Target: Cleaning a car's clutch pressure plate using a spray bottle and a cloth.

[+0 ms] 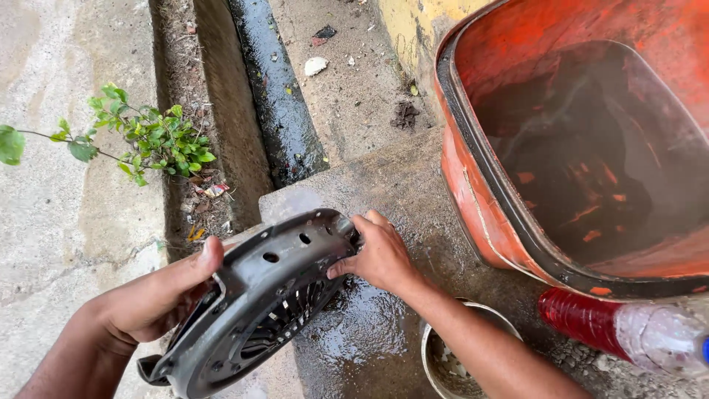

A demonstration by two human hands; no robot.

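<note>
Both my hands hold a round, dark metal disc with holes and radial slits, tilted on edge above a wet concrete slab. My left hand grips its near left rim, thumb on the outer face. My right hand clasps the far right rim with fingers curled around the edge. The disc looks wet and greasy.
A large orange drum holding dark water stands at the right. A small metal bowl sits under my right forearm. A red-and-clear plastic bottle lies at lower right. A drain channel and a leafy plant are at left.
</note>
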